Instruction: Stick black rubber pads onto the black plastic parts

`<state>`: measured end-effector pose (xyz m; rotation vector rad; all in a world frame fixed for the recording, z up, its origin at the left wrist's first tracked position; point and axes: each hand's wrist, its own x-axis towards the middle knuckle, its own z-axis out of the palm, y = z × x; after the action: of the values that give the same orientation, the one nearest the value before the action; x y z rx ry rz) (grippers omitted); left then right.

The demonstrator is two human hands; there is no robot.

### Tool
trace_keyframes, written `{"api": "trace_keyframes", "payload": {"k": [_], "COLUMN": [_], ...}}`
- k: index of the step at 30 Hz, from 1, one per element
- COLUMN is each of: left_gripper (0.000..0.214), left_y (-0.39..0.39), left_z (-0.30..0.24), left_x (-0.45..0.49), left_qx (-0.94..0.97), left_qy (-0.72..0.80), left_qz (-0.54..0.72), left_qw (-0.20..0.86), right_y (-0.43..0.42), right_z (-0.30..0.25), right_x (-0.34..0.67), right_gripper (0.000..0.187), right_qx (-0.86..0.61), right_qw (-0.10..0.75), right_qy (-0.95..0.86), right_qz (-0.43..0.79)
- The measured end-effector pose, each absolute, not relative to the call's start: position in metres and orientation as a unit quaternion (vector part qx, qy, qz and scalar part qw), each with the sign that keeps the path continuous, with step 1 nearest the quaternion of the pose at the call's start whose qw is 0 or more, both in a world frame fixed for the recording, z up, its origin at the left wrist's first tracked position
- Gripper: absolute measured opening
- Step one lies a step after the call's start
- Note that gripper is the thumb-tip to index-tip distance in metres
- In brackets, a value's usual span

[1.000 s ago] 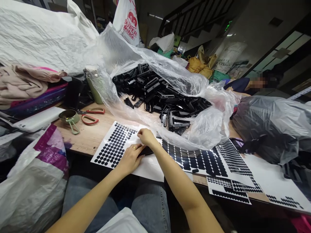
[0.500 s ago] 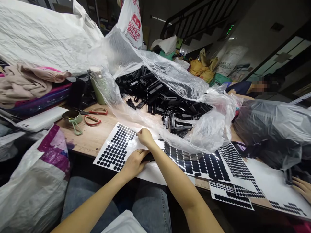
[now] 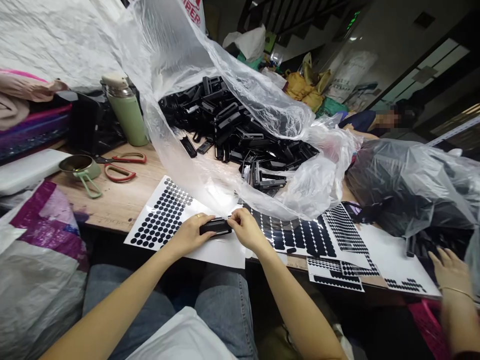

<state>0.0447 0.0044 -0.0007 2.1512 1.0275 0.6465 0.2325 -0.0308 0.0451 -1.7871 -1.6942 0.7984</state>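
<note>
My left hand [image 3: 193, 232] holds a small black plastic part [image 3: 215, 226] over the white sheets, thumb in front and fingers behind. At the right end of that part, my right hand [image 3: 245, 227] has its thumb and forefinger pinched together; whatever is between them is too small to make out. Left of my hands lies a white sheet of round black stickers [image 3: 159, 215]. To the right is a sheet of larger black stickers [image 3: 300, 235]. A heap of similar black parts [image 3: 232, 125] lies beyond, in a clear plastic bag [image 3: 225, 192].
Red-handled scissors [image 3: 120, 173], a green cup [image 3: 80, 167] and a green flask [image 3: 125, 112] stand or lie on the left. More sticker sheets [image 3: 347, 232] overlap on the right. A co-worker's hand [image 3: 450, 270] is at the far right, near a grey plastic bag [image 3: 405, 185].
My right hand has moved from the round-sticker sheet's far edge to the black part's right end. My left hand has raised the part into clearer view. The co-worker's hand has come further in.
</note>
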Motion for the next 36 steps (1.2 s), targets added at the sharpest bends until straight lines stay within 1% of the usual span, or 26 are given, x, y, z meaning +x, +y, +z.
{"api": "trace_keyframes", "payload": {"k": [5, 11, 18, 22, 25, 27, 29, 32, 34, 36], "left_gripper": [0.045, 0.048, 0.039, 0.04, 0.039, 0.036, 0.038, 0.04, 0.04, 0.041], "left_y": [0.006, 0.006, 0.007, 0.005, 0.003, 0.002, 0.001, 0.001, 0.0, -0.001], "left_z": [0.008, 0.011, 0.009, 0.004, 0.0, -0.002, -0.004, -0.006, -0.008, -0.009], "left_x": [0.046, 0.047, 0.047, 0.046, 0.044, 0.043, 0.043, 0.042, 0.042, 0.041], "left_qx": [0.816, 0.813, 0.831, 0.84, 0.855, 0.879, 0.902, 0.921, 0.922, 0.923], "left_qy": [0.409, 0.414, 0.404, 0.399, 0.382, 0.357, 0.331, 0.313, 0.313, 0.312], "left_qz": [0.213, 0.206, 0.19, 0.21, 0.222, 0.217, 0.205, 0.195, 0.202, 0.208], "left_qw": [0.347, 0.354, 0.331, 0.302, 0.27, 0.231, 0.184, 0.127, 0.106, 0.09], "right_y": [-0.031, -0.031, -0.03, -0.029, -0.026, -0.022, -0.018, -0.007, 0.005, 0.022], "right_z": [0.04, 0.038, 0.039, 0.038, 0.038, 0.041, 0.043, 0.041, 0.034, 0.025], "right_x": [0.226, 0.225, 0.223, 0.223, 0.226, 0.23, 0.236, 0.244, 0.247, 0.247], "right_gripper": [0.013, 0.013, 0.013, 0.009, 0.011, 0.013, 0.016, 0.018, 0.018, 0.023], "right_qx": [-0.656, -0.653, -0.657, -0.669, -0.69, -0.689, -0.679, -0.662, -0.626, -0.585], "right_qw": [0.272, 0.272, 0.252, 0.242, 0.227, 0.21, 0.203, 0.221, 0.225, 0.242], "right_qy": [-0.647, -0.65, -0.655, -0.651, -0.627, -0.623, -0.622, -0.624, -0.649, -0.672], "right_qz": [0.277, 0.278, 0.275, 0.264, 0.282, 0.306, 0.333, 0.352, 0.369, 0.383]}}
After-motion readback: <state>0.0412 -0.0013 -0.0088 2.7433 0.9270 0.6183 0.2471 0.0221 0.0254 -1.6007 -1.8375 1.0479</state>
